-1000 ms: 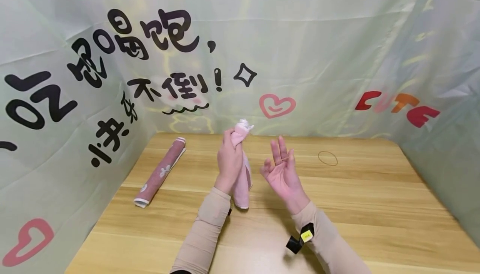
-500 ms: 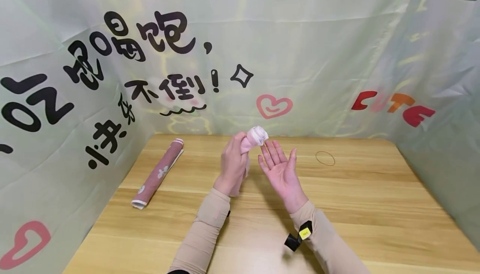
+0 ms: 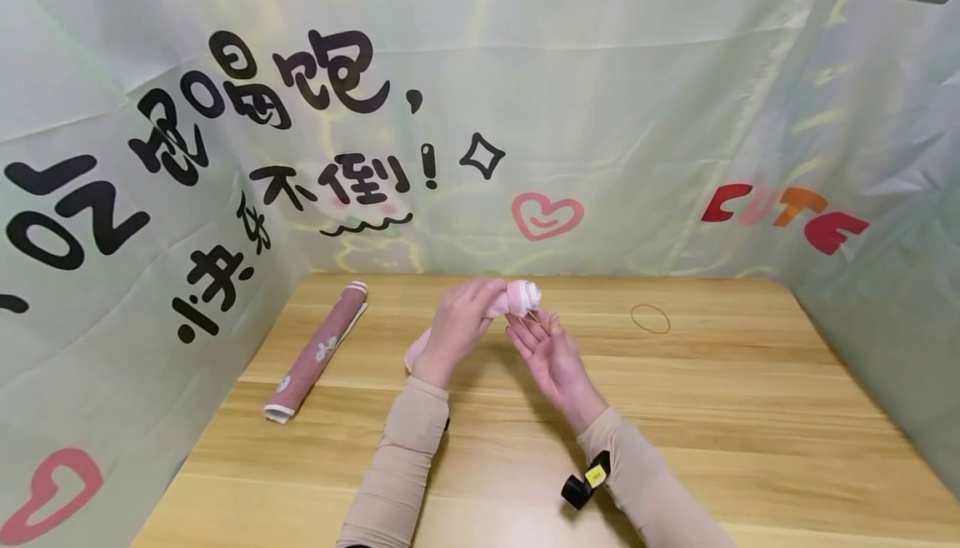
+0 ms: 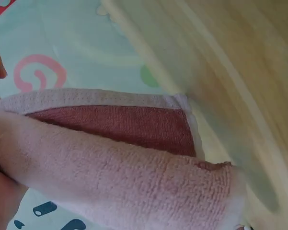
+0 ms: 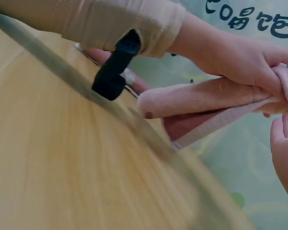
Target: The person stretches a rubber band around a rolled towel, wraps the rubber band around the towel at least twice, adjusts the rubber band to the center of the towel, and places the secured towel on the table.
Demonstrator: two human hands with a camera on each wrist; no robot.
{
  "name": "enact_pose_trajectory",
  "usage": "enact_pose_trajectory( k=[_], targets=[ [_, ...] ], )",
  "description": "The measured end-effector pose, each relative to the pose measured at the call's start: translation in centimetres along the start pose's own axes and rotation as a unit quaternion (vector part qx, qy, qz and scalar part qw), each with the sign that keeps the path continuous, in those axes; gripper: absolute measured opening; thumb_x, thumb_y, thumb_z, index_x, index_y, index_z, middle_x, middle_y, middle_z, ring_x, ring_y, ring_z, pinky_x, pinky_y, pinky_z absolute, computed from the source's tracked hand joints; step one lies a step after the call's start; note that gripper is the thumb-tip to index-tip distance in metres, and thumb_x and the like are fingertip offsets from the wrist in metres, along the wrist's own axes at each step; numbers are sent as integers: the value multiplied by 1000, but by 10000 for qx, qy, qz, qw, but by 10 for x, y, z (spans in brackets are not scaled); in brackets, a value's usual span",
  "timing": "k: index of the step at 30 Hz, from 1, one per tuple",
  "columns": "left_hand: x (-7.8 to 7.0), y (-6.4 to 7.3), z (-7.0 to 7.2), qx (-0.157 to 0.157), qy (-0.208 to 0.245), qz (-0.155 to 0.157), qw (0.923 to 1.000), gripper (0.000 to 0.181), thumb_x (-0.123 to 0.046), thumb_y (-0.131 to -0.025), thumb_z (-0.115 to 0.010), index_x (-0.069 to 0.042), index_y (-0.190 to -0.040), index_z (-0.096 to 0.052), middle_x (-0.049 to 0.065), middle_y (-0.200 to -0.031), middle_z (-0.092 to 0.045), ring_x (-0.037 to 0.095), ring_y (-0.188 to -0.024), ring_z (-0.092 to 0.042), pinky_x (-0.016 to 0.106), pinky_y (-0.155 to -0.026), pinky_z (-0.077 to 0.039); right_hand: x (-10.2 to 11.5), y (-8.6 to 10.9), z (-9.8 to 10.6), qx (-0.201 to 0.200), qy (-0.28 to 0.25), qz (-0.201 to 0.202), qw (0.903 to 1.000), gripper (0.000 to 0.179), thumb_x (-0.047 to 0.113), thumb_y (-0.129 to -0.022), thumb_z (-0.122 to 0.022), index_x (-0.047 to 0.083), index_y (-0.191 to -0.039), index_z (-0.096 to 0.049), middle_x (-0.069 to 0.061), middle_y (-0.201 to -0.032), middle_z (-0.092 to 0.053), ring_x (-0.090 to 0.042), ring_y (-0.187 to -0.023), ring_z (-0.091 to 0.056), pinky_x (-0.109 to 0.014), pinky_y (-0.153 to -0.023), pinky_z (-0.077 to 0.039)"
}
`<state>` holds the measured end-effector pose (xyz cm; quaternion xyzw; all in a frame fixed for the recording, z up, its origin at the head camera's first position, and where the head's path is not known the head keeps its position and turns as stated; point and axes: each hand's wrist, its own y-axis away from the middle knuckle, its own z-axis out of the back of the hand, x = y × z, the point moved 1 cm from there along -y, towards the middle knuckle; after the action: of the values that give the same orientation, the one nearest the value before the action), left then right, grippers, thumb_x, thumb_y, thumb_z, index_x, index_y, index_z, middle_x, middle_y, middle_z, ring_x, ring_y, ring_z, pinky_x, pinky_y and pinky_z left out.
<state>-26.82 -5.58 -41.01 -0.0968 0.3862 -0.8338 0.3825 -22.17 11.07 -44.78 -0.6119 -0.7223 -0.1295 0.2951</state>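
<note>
My left hand point(image 3: 461, 323) grips a pale pink rolled towel point(image 3: 523, 298) near its white, bunched far end. The rest of the roll slants back down to the left, partly hidden behind that hand. In the left wrist view the towel point(image 4: 124, 177) shows a loose flap with a darker pink inner face and white edging. My right hand point(image 3: 553, 361), palm up with fingers fairly straight, is right at the bunched end. A thin rubber band point(image 3: 531, 317) is stretched over its fingers there.
A darker pink rolled towel point(image 3: 318, 352) with white patterns lies on the left of the wooden table point(image 3: 712, 431). Another rubber band point(image 3: 649, 306) lies flat at the back right. Printed cloth walls point(image 3: 645, 115) stand around the table.
My left hand has tipped the towel from nearly upright to slanting, its bunched end now pointing right. My right hand has moved left and up to that end with the rubber band.
</note>
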Motion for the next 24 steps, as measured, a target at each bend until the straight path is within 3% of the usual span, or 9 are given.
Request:
enact_pose_trajectory(
  k=[6,10,14,18,21,24],
  targets=[
    [-1,1,-4,280,209,-272,9990,34,-11,-86,-70,-19,-118,-66,1,-115,-70,22,-103,-68,38,-86,-55,-2,-1,5,-293,180,27,9994,30,36,-96,-58,14,-117,-56,-2,-124,-64,-17,-112,-65,-31,-103,-48],
    [-1,1,-4,528,400,-438,9968,35,-9,-82,-74,-20,-116,-68,1,-116,-70,21,-105,-68,38,-93,-54,3,-3,10,-378,983,185,9943,50,37,-97,-56,10,-137,-44,4,-118,-65,-12,-103,-66,-27,-97,-51],
    [-1,1,-5,860,704,-532,9924,41,-2,-78,-75,-20,-114,-70,0,-117,-70,19,-108,-67,35,-95,-53,8,-5,14,-499,1924,240,9798,65,26,-100,-54,-1,-151,-24,9,-118,-62,-5,-100,-63,-20,-89,-51],
    [-1,0,-7,1151,980,-536,9870,47,9,-74,-72,-19,-111,-72,-2,-115,-70,17,-107,-67,31,-93,-53,12,-7,16,-628,3092,296,9485,57,6,-97,-55,-3,-149,-32,-5,-131,-53,-1,-102,-59,-15,-86,-51],
    [-1,1,-9,1343,1187,-388,9830,44,8,-75,-72,-20,-110,-73,-3,-115,-69,15,-107,-66,29,-93,-53,14,-7,17,-586,4018,376,9131,55,0,-92,-60,-1,-144,-43,-20,-137,-50,-1,-100,-60,-15,-83,-52],
    [-1,2,-11,1455,1371,-166,9797,37,1,-79,-74,-21,-109,-73,-4,-115,-68,14,-108,-65,28,-95,-52,16,-6,19,-443,4765,509,8766,53,1,-88,-66,-2,-139,-50,-25,-136,-52,-1,-97,-58,-14,-79,-52]
  ],
)
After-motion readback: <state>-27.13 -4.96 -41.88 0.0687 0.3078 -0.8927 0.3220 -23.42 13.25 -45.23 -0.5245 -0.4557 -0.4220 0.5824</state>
